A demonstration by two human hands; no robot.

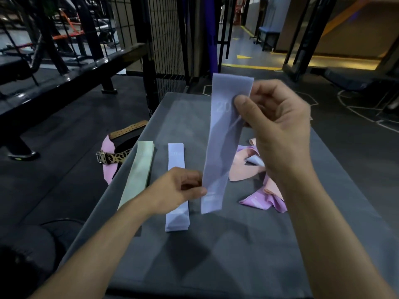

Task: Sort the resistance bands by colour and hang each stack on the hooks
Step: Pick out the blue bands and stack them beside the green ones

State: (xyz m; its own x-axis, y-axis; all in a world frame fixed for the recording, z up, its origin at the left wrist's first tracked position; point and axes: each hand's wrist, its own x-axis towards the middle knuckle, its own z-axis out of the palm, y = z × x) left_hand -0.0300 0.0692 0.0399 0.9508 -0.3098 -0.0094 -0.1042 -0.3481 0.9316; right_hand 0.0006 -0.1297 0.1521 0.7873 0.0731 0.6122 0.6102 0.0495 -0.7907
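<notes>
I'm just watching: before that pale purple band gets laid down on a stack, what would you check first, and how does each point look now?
1. Both hands hold the lavender band: ok, right hand pinches near its top, left hand near its bottom.
2. Band flat, not twisted: ok.
3. Matching lavender stack on the table: ok.
4. Green stack kept apart: ok.
5. Pink and peach pile sorted: not ok, still jumbled.
6. Hooks free: cannot tell, none recognisable.
</notes>
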